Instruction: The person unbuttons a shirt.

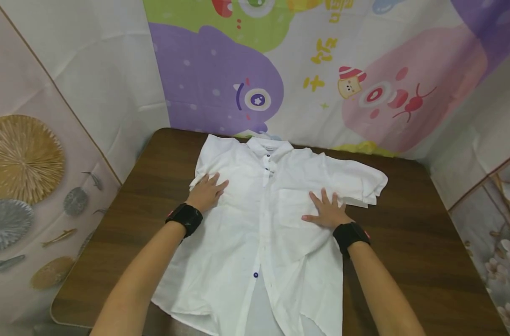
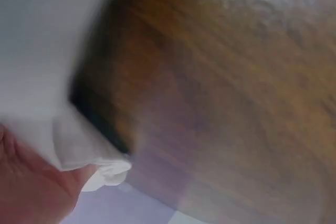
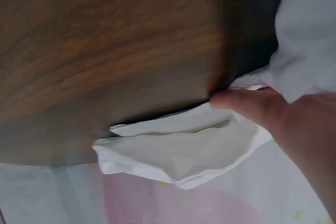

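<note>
A white short-sleeved shirt (image 1: pixel 238 224) lies spread front side up on the wooden table, collar at the far side and hem toward me. My left hand (image 1: pixel 206 192) rests with fingers spread on the shirt's left side, just below that sleeve. On the chest pocket side, my right hand (image 1: pixel 328 211) presses on the fabric with its fingers fanned out. In the right wrist view, one finger touches the cloth beside the open sleeve end (image 3: pixel 184 156). A dark button (image 1: pixel 256 275) shows low on the front, where the lower edges part.
Brown wood of the table (image 1: pixel 414 252) shows on both sides of the shirt. Behind its far edge hangs a cartoon-printed curtain (image 1: pixel 221 84), with patterned cloth walls at left and right. Black bands (image 1: pixel 185 218) are strapped round both wrists.
</note>
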`<state>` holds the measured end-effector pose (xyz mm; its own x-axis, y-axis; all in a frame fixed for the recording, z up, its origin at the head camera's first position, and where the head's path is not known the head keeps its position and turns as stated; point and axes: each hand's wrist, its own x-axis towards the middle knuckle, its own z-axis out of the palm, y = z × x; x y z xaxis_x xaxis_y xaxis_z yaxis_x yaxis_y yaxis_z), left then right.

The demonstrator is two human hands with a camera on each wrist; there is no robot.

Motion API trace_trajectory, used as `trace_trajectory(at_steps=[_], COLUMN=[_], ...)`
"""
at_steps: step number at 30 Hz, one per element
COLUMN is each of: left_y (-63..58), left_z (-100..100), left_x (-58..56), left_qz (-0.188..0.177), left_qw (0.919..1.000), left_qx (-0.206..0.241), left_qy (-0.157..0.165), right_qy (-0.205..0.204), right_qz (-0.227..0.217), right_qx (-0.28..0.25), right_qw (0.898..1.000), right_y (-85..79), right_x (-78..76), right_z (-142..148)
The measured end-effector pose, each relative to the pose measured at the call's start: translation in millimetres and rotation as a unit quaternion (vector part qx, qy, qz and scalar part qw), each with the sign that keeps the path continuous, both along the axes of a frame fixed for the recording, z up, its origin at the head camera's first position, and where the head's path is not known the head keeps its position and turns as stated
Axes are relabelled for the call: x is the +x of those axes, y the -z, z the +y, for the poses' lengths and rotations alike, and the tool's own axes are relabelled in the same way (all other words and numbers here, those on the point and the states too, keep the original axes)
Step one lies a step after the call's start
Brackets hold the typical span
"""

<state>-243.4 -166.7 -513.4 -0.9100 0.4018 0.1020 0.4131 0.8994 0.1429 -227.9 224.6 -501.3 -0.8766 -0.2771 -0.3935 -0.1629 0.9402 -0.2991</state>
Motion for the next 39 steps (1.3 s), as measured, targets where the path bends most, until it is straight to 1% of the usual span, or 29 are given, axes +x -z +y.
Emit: trace_trajectory(at_steps=[3, 6, 8, 9, 11, 12, 15, 17, 18, 21, 24, 26, 29, 31, 35, 37, 39], left_y=[1.5, 1.9, 1.5, 1.2, -0.2, -1.0, -3.9, -5.4, -5.9, -6.1, -6.1, -8.0, -11.9, -14.5, -17.8, -18.6, -19.5], left_z=[5.0, 11.6, 15.8, 17.9, 22.3, 24.6, 30.6, 33.5, 34.4, 34.3, 30.5, 25.5, 19.9, 17.8, 16.4, 16.5, 16.4], left_x=[-2.0, -6.1, -9.1, -10.6, -12.1, -12.1, -9.8, -7.4, -6.1, -3.2, -1.1, 0.0, 2.7, 4.9, 10.1, 12.1, 13.4], left_qz=[0.057, 0.071, 0.066, 0.06, 0.043, 0.028, -0.012, -0.036, -0.04, -0.04, -0.035, -0.05, -0.081, -0.093, -0.088, -0.079, -0.072], left_qw=[0.9982, 0.9961, 0.9951, 0.9949, 0.9952, 0.9951, 0.9939, 0.9925, 0.9923, 0.9932, 0.9958, 0.9964, 0.9957, 0.995, 0.9956, 0.9963, 0.9967], left_qx=[0.014, 0.041, 0.06, 0.062, 0.057, 0.052, 0.032, 0.02, 0.013, -0.007, -0.005, 0.008, 0.023, 0.028, 0.028, 0.031, 0.034], left_qy=[-0.012, -0.03, -0.043, -0.051, -0.068, -0.078, -0.105, -0.115, -0.116, -0.109, -0.085, -0.067, -0.037, -0.024, -0.016, -0.017, -0.017], right_qy=[-0.001, -0.001, -0.001, 0.0, -0.002, 0.0, 0.013, 0.025, 0.033, 0.046, 0.045, 0.039, 0.024, 0.009, -0.021, -0.032, -0.036], right_qz=[-0.004, -0.003, -0.002, -0.001, 0.005, 0.01, 0.043, 0.072, 0.086, 0.116, 0.132, 0.14, 0.154, 0.165, 0.2, 0.217, 0.223], right_qx=[-0.003, -0.002, -0.007, -0.009, -0.017, -0.03, -0.078, -0.108, -0.118, -0.116, -0.089, -0.073, -0.037, -0.017, 0.014, 0.027, 0.045], right_qw=[1.0, 1.0, 1.0, 1.0, 1.0, 0.999, 0.996, 0.991, 0.989, 0.985, 0.986, 0.987, 0.987, 0.986, 0.98, 0.975, 0.973], right_y=[3.6, 8.4, 10.3, 11.2, 12.0, 11.5, 9.5, 8.5, 8.2, 8.4, 6.9, 4.8, 1.4, -0.6, -3.7, -3.1, -1.5], right_x=[-8.5, -17.5, -22.2, -24.3, -26.6, -27.0, -26.1, -24.1, -23.0, -20.1, -17.6, -16.8, -13.5, -10.7, -5.9, -4.5, -3.6], right_z=[3.8, 7.8, 10.3, 11.6, 14.5, 15.5, 16.5, 15.8, 15.0, 11.4, 7.2, 4.1, 3.4, 3.5, 1.9, 1.1, 0.4])
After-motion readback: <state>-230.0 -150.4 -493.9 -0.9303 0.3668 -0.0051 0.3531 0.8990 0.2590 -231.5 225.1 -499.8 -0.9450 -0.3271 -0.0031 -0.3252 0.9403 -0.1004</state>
